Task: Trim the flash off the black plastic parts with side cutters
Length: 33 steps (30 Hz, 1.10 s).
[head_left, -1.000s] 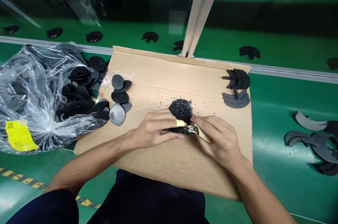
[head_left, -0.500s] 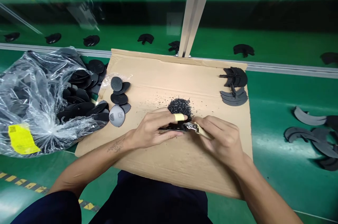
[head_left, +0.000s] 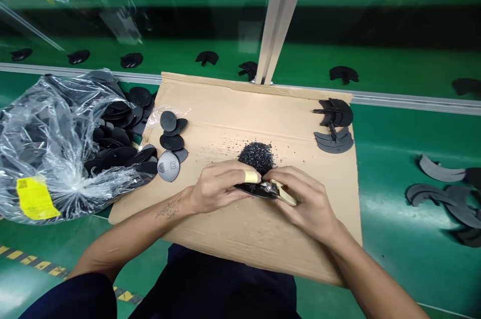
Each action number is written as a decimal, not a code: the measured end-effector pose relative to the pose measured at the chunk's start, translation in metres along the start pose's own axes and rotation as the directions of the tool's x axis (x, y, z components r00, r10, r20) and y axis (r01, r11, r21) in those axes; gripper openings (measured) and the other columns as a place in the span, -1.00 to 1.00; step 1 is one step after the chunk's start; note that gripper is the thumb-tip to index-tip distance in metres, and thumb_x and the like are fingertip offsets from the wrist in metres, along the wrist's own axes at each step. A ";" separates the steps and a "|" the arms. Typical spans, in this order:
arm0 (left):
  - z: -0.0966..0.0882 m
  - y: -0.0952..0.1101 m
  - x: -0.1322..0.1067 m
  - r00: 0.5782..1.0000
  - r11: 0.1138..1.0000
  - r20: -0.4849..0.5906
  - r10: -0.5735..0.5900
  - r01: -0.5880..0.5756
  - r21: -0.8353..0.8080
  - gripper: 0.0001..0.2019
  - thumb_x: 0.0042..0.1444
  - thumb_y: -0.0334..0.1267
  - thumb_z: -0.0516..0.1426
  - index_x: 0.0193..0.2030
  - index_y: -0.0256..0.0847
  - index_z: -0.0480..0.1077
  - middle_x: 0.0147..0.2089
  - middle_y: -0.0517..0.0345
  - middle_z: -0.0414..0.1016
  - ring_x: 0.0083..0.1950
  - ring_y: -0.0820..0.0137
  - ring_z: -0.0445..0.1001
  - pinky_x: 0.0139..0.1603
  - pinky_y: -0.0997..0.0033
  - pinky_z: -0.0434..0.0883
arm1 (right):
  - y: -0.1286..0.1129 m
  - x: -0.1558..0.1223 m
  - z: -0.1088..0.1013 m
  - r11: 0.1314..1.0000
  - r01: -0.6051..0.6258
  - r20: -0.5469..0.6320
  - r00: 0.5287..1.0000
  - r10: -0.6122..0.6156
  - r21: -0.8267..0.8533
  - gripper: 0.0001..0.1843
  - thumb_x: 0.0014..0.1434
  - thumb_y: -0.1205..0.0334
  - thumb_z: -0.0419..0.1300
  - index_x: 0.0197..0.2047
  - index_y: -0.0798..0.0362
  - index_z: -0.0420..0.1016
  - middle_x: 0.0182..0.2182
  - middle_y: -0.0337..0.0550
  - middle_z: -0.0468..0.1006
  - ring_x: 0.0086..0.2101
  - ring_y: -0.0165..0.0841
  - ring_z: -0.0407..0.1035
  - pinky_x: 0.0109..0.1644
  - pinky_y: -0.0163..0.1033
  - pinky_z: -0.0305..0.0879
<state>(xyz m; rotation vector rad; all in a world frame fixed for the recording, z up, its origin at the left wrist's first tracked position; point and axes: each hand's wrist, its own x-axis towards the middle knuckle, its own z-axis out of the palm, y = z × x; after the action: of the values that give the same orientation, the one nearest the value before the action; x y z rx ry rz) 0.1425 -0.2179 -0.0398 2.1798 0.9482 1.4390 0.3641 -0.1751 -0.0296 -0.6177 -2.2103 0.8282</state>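
Note:
My left hand (head_left: pixel 221 184), with yellow tape round one finger, is closed on a thin black plastic part (head_left: pixel 250 190) held edge-on over the cardboard. In my right hand (head_left: pixel 306 194) is a pair of nippers (head_left: pixel 283 194) with pale handles; their metal jaws rest against the part's right end. Whether the jaws are parted is too small to tell. Just beyond both hands lies a heap of small black plastic clippings (head_left: pixel 257 154), with crumbs scattered around it.
Beneath the work is a cardboard sheet (head_left: pixel 240 239). Round black discs (head_left: pixel 169 166) lie at its left, beside a clear plastic bag (head_left: pixel 48 133) of more discs. Curved black parts (head_left: pixel 334 141) sit at its right; others (head_left: pixel 443 194) lie farther right. A metal post (head_left: pixel 280 23) stands behind.
The black part has tilted and turned so more of its face shows, its right end lower. My right hand has shifted slightly left with the nippers, closer to my left fingers.

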 end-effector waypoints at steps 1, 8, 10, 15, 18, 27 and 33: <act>0.000 0.000 0.000 1.000 1.000 -0.006 0.006 -0.006 0.005 -0.91 0.28 -0.38 0.20 -0.10 -0.32 0.44 -0.17 -0.06 0.61 -0.12 0.39 0.60 -0.14 0.45 0.58 | 0.000 -0.001 0.000 0.999 0.031 -0.021 0.999 -0.032 -0.044 -0.85 0.29 0.39 0.19 -0.08 0.05 0.46 -0.24 -0.05 0.61 -0.27 -0.30 0.51 -0.22 -0.18 0.44; -0.002 -0.002 0.000 0.980 0.878 0.196 0.037 -0.125 0.462 -0.84 0.28 -0.51 0.12 -0.05 -0.30 0.43 -0.23 0.03 0.58 -0.21 0.37 0.55 -0.18 0.35 0.55 | -0.002 -0.007 0.002 0.871 0.287 -0.010 0.949 -0.316 -0.399 -0.80 0.27 0.50 0.14 -0.12 0.05 0.47 -0.39 -0.13 0.61 -0.43 -0.36 0.39 -0.41 -0.20 0.16; -0.002 -0.004 -0.001 0.971 0.858 0.239 0.000 -0.123 0.498 -0.79 0.29 -0.53 0.07 -0.01 -0.30 0.43 -0.20 0.02 0.57 -0.21 0.38 0.54 -0.17 0.35 0.55 | -0.003 -0.007 0.002 0.919 0.277 -0.025 0.955 -0.296 -0.279 -0.82 0.26 0.45 0.19 -0.09 0.05 0.47 -0.37 -0.13 0.61 -0.42 -0.36 0.41 -0.39 -0.20 0.23; -0.002 -0.006 -0.002 0.988 0.971 0.131 -0.078 0.045 0.236 -0.70 0.25 -0.58 0.02 0.03 -0.29 0.43 -0.10 -0.05 0.56 -0.08 0.37 0.56 -0.10 0.39 0.56 | 0.004 -0.005 -0.004 0.986 0.109 -0.190 0.973 -0.131 -0.124 -0.71 0.18 0.47 0.27 -0.04 0.04 0.49 -0.28 -0.08 0.61 -0.34 -0.31 0.49 -0.33 -0.19 0.38; -0.003 -0.003 0.001 0.985 0.992 0.115 -0.128 0.127 0.016 -0.71 0.25 -0.55 0.05 0.05 -0.29 0.44 -0.11 -0.05 0.58 -0.07 0.39 0.57 -0.07 0.40 0.55 | 0.010 -0.003 -0.008 0.954 0.061 -0.133 0.986 -0.104 -0.292 -0.76 0.22 0.46 0.23 -0.05 0.05 0.50 -0.25 -0.05 0.63 -0.31 -0.29 0.49 -0.29 -0.17 0.37; 0.000 0.001 0.000 0.975 0.976 0.145 -0.168 0.186 -0.117 -0.80 0.24 -0.51 0.12 -0.02 -0.33 0.47 -0.16 -0.06 0.60 -0.11 0.40 0.59 -0.12 0.46 0.55 | 0.006 -0.003 -0.007 0.855 0.094 0.001 0.994 -0.108 -0.510 -0.78 0.31 0.41 0.16 -0.02 0.04 0.52 -0.29 -0.12 0.66 -0.37 -0.34 0.45 -0.29 -0.18 0.29; 0.003 0.001 -0.003 0.972 0.968 0.132 -0.196 0.213 -0.130 -0.82 0.25 -0.47 0.15 -0.02 -0.33 0.48 -0.16 -0.07 0.62 -0.16 0.41 0.60 -0.17 0.49 0.55 | 0.004 -0.008 -0.008 0.761 0.128 0.012 0.988 -0.156 -0.635 -0.82 0.28 0.45 0.19 -0.10 0.05 0.55 -0.45 -0.21 0.60 -0.48 -0.41 0.37 -0.37 -0.22 0.25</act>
<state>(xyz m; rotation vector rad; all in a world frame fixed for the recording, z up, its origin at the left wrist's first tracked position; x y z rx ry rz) 0.1446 -0.2208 -0.0423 1.9757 0.9655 1.2287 0.3759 -0.1743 -0.0315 -0.7518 -2.4522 -0.0497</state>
